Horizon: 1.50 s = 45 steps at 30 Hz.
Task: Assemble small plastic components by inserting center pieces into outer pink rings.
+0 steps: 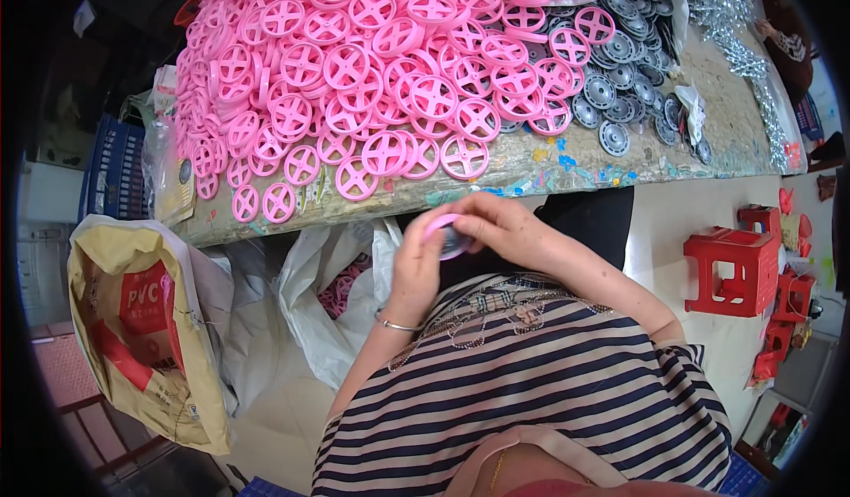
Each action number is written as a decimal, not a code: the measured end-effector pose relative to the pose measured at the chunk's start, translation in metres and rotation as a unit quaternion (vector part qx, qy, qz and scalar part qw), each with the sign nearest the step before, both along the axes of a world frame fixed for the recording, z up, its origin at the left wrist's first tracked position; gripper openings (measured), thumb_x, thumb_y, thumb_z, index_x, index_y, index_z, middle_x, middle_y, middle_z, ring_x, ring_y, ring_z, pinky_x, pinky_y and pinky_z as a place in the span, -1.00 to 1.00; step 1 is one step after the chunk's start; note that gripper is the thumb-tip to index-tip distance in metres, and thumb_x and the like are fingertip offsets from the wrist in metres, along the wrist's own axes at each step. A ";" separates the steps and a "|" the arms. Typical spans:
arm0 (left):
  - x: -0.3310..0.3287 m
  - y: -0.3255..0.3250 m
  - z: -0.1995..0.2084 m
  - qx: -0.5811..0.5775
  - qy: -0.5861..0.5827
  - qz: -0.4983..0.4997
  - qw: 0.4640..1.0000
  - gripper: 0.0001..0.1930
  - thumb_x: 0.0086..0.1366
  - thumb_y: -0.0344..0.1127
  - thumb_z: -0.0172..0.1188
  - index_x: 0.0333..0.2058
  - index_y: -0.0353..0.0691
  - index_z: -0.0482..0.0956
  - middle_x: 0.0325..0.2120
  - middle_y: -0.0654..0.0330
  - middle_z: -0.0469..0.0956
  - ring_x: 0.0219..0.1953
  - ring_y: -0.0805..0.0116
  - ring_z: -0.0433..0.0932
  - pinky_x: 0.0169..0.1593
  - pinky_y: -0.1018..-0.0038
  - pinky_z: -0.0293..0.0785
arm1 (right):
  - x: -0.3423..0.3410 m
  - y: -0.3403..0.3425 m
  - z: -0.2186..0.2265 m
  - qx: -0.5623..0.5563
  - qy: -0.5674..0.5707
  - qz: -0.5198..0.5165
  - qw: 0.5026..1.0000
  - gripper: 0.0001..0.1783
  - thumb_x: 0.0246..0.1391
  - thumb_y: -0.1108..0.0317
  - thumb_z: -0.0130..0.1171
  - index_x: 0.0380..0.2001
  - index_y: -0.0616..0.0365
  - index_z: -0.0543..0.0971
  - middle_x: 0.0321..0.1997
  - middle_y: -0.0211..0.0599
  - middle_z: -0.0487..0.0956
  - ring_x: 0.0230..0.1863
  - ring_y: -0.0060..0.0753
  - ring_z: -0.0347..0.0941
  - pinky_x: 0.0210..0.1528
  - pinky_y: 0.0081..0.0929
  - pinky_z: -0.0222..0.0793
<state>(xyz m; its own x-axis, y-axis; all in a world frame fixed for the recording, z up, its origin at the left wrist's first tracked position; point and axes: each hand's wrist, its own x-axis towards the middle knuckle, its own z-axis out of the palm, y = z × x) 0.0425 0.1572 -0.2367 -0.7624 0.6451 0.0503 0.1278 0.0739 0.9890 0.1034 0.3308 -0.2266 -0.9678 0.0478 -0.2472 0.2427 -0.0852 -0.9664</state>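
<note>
In front of my body, just off the near edge of the table, both hands hold a small pink plastic ring with a dark grey disc against or inside it. My left hand grips the ring from the left. My right hand pinches it from the right, fingers curled over it. How the disc sits in the ring is partly hidden by my fingers. Beyond my hands, a large heap of pink four-spoked wheels covers the table. Grey ridged discs lie piled to its right.
An open tan sack stands at lower left. Beside it, a white bag holds more pink pieces. Red plastic stools are on the floor at right. Silver tinsel hangs over the table's far right.
</note>
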 end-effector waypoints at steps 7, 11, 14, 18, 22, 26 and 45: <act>-0.051 -0.095 -0.015 -0.164 0.144 0.234 0.948 -0.67 0.43 -0.28 -0.15 0.01 -0.34 0.44 -0.10 0.08 0.51 -0.08 0.31 0.49 0.05 0.44 0.36 | -0.023 0.035 -0.019 0.443 0.193 -0.071 0.873 -0.68 -0.01 0.36 0.25 -0.18 0.19 0.46 -0.22 -0.14 0.44 -0.17 -0.14 0.42 -0.14 -0.33 0.36; -0.062 -0.148 -0.055 -0.296 0.120 0.206 0.925 -0.66 0.40 -0.23 -0.06 0.00 -0.35 0.44 -0.14 0.03 0.54 -0.10 0.30 0.51 0.02 0.42 0.38 | -0.034 0.029 -0.013 0.512 0.177 -0.042 0.840 -0.73 -0.09 0.38 0.28 -0.32 0.17 0.44 -0.27 -0.18 0.44 -0.16 -0.11 0.38 -0.15 -0.26 0.35; -0.063 -0.150 -0.067 -0.365 0.132 0.164 0.907 -0.66 0.37 -0.21 0.00 -0.07 -0.37 0.49 -0.13 -0.06 0.53 -0.09 0.20 0.52 -0.01 0.40 0.40 | -0.039 0.034 -0.019 0.510 0.224 -0.049 0.829 -0.77 -0.05 0.39 0.26 -0.39 0.16 0.40 -0.37 -0.19 0.43 -0.26 -0.12 0.38 -0.23 -0.30 0.34; -0.055 -0.101 -0.028 -0.234 -0.051 0.170 0.956 -0.74 0.32 -0.30 0.08 -0.13 -0.36 0.54 -0.09 -0.08 0.52 -0.05 0.18 0.53 -0.06 0.36 0.46 | -0.030 0.041 -0.004 0.382 0.194 -0.058 0.902 -0.82 0.08 0.38 0.19 -0.35 0.15 0.39 -0.47 -0.29 0.41 -0.40 -0.34 0.37 -0.35 -0.45 0.30; -0.022 -0.004 -0.002 0.138 -0.123 0.062 0.981 -0.63 0.37 -0.28 0.04 0.07 -0.35 0.33 -0.04 -0.04 0.48 -0.17 0.27 0.58 -0.14 0.42 0.57 | -0.010 0.017 0.034 0.058 0.032 -0.012 0.998 -0.87 0.22 0.33 0.07 -0.30 0.11 0.36 -0.49 -0.49 0.36 -0.46 -0.69 0.27 -0.44 -0.65 0.20; -0.012 0.026 -0.008 0.117 -0.293 -0.029 0.949 -0.70 0.38 -0.26 0.03 -0.04 -0.35 0.35 -0.17 -0.02 0.52 -0.15 0.22 0.60 -0.29 0.41 0.66 | -0.003 0.020 0.021 0.108 0.063 -0.016 0.992 -0.84 0.22 0.32 0.06 -0.24 0.18 0.44 -0.42 -0.40 0.45 -0.37 -0.61 0.36 -0.33 -0.57 0.32; -0.013 0.033 -0.012 0.159 -0.424 -0.060 0.890 -0.58 0.45 -0.23 -0.17 0.13 -0.43 0.25 0.01 -0.13 0.43 0.02 -0.01 0.50 0.04 0.25 0.53 | -0.061 0.111 -0.020 0.733 0.135 -0.004 0.667 -0.57 -0.06 0.31 0.18 -0.09 0.25 0.46 -0.07 -0.17 0.46 0.02 -0.16 0.35 -0.05 -0.36 0.41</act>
